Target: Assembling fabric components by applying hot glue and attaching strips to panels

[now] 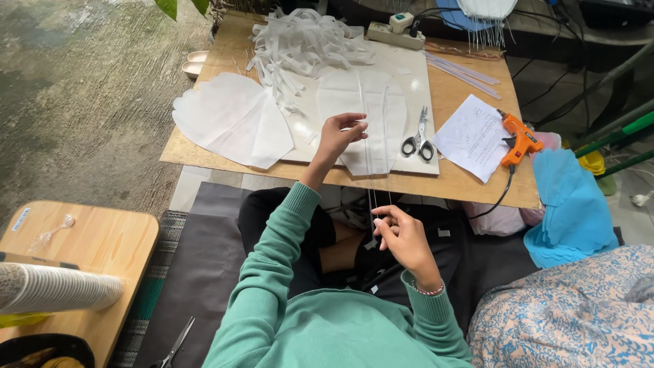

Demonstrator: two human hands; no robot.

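The left hand (340, 136) reaches out over the wooden board (470, 184), its fingers curled and the fingertips (360, 126) pinched on the far end of a thin clear strip (371, 170) that runs back toward the body. The right hand (402, 238) sits close to the lap, fingers bent inward and closed on the near end of that same strip, so the strip is stretched between the two hands, crossing the board's front edge. Under the left hand lies a white petal-shaped sheet (385, 123) with more thin strips on it, and just beside it to the right rest black-handled scissors (417, 140). Farther right are a printed paper (470, 136) and an orange glue gun (519, 140) (its cord hangs off the board's edge). A heap of white strips (306, 41) lies at the board's far side.
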